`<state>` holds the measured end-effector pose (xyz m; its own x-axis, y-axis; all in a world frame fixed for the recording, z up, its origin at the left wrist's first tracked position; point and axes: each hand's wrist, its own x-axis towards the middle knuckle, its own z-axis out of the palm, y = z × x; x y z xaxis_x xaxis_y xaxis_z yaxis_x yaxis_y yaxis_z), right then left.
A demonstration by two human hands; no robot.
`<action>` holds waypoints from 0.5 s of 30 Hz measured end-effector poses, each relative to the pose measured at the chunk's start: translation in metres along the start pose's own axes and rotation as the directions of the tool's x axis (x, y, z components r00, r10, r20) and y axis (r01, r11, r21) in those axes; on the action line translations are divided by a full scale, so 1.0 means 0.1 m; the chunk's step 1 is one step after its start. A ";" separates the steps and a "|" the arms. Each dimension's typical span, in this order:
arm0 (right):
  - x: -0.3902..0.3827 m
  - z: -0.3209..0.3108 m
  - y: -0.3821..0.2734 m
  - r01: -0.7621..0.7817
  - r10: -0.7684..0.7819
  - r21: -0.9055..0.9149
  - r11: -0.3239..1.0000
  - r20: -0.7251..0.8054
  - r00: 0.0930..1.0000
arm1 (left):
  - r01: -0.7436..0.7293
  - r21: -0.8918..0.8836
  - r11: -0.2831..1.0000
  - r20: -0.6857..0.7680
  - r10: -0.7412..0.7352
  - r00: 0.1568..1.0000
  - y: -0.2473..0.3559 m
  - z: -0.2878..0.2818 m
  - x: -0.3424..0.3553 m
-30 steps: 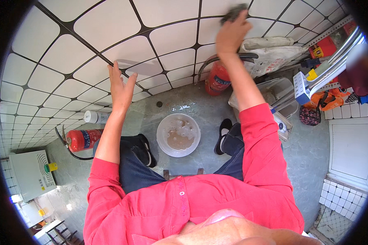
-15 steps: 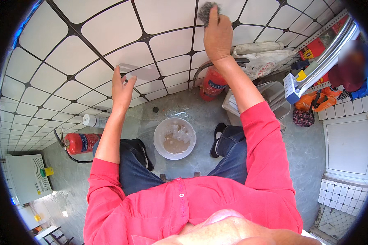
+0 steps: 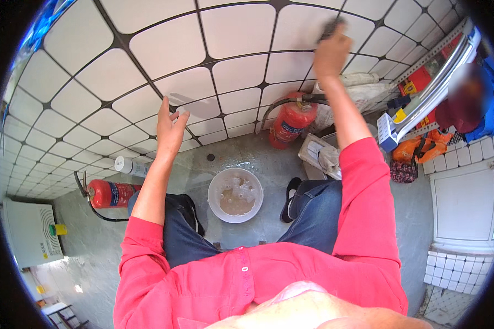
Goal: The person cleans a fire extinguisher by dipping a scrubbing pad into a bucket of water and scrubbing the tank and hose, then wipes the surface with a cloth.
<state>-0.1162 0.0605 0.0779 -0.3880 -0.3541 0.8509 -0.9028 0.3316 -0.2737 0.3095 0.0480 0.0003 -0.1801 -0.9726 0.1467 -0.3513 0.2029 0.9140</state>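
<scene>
My right hand is raised to the white tiled wall, its fingers pinched round a dark grey steel wool scrubber. The hand and scrubber are blurred by motion, and the scrubber is up against the tiles. Lower and to the left, my left hand is empty, thumb and index finger apart, close to the wall; whether it touches the tiles I cannot tell. On the floor between my feet stands a white bucket with murky, bubbly water in it.
One red fire extinguisher stands against the wall beyond the bucket; another is at the left by a white canister. White sacks, a plastic bin and metal poles crowd the right side. Water wets the floor.
My right hand has moved right along the wall with the scrubber. My left hand has shifted slightly right and down in the view, still spread.
</scene>
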 end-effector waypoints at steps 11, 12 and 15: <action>0.03 -0.49 -1.78 0.593 -0.615 0.184 0.784 0.103 0.782 | 0.050 0.012 0.999 0.034 -0.050 0.998 -0.06 -0.14 -0.01; 0.08 -0.54 -1.81 0.596 -0.601 0.117 0.795 0.019 0.799 | 0.031 0.009 0.999 0.029 -0.031 0.999 -0.06 -0.17 -0.02; 0.60 -0.65 -1.67 0.405 -0.393 0.001 0.914 -0.242 0.887 | -0.016 -0.040 0.999 0.019 0.017 1.000 -0.05 -0.15 -0.05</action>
<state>0.0233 0.0410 0.2041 0.0550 -0.2330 0.9709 -0.9828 0.1590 0.0938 0.3254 0.0503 0.0006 -0.2035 -0.9667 0.1549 -0.3112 0.2139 0.9260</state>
